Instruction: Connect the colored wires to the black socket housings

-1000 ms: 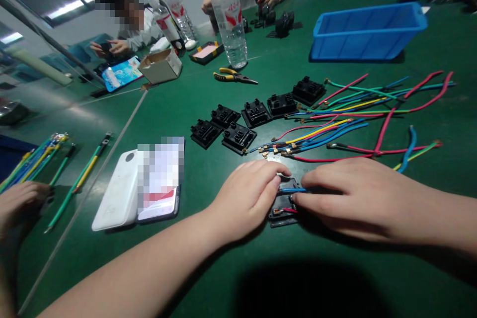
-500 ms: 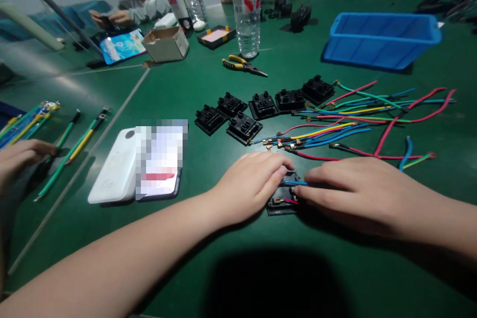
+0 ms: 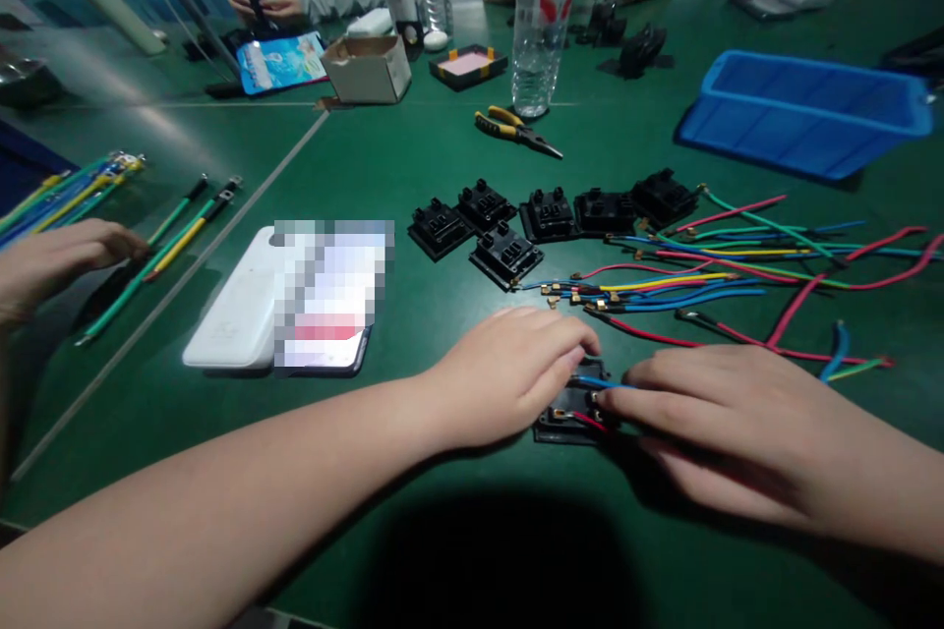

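A black plastic socket housing (image 3: 564, 430) lies on the table in front of me, with a blue wire (image 3: 596, 381) and a short red wire (image 3: 590, 421) on its upper side. My left hand (image 3: 508, 373) is closed around the housing's left side, fingers curled over its far edge. From the right, my right hand (image 3: 723, 418) reaches onto it, fingers bunched on the blue wire, one fingertip against a metal terminal. Its finger pads are partly hidden. Beyond my hands lie several similar black housings (image 3: 507, 256) and a spread of coloured wires with crimped terminals (image 3: 664, 280).
Pliers (image 3: 520, 131), a water bottle (image 3: 542, 29) and a blue bin (image 3: 803, 123) stand farther back. A white power bank (image 3: 228, 305) and a phone (image 3: 331, 354) lie left. Another person's hand (image 3: 74, 256) is beside green wires (image 3: 125, 300). Two people sit opposite.
The view has shifted, so most of the table's things appear farther right. Both my hands stay at the housing; more of the red wire shows now. The right hand's fingers have moved slightly.
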Available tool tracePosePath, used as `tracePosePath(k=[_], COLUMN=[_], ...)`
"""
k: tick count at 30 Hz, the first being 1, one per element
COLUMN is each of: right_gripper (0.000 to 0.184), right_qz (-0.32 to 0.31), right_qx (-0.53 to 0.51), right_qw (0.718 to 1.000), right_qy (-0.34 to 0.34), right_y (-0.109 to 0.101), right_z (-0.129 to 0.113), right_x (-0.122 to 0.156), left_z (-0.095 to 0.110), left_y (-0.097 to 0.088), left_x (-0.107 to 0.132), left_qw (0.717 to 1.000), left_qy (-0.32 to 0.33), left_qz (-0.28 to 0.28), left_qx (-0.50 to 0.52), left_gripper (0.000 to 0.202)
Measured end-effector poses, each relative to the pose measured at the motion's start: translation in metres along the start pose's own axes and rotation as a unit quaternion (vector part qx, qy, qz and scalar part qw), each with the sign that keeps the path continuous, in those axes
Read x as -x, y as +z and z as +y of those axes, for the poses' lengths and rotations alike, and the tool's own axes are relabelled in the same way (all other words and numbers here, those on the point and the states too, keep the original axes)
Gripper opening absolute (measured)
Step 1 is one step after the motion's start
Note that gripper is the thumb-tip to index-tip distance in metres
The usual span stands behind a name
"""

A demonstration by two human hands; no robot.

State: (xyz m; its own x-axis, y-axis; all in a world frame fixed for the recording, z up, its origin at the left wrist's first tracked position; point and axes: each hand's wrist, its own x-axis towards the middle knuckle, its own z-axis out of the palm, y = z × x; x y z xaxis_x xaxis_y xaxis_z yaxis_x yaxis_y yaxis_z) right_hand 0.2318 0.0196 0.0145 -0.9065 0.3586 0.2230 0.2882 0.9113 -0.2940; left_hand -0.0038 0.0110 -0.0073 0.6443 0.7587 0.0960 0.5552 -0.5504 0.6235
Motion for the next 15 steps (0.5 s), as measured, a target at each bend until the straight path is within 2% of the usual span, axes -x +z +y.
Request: tracePosePath(k=[6,12,15], right_gripper=[0.031,0.028,0.029], right_qz=[-0.012,-0.025,-0.022], right_qx=[-0.007,-0.073,-0.055], right_qw=[1.000,0.996,0.997], right_qy=[0.008,0.054,0.048], right_y=[-0.002,-0.009,-0.012], right_z=[0.000,-0.005,-0.005], right_x=[0.000,-0.004,-0.007], left_z=[0.002,0.007,0.008], left_y=[-0.002,-0.004,-0.004], left_x=[0.002,0.002,0.002], left_qw=[1.000,0.999,0.999], left_qy=[0.003,-0.011,-0.018], left_qz=[0.011,-0.014,-0.023], left_qx=[0.003,-0.035,-0.038], left_gripper=[0.030,0.029,0.028])
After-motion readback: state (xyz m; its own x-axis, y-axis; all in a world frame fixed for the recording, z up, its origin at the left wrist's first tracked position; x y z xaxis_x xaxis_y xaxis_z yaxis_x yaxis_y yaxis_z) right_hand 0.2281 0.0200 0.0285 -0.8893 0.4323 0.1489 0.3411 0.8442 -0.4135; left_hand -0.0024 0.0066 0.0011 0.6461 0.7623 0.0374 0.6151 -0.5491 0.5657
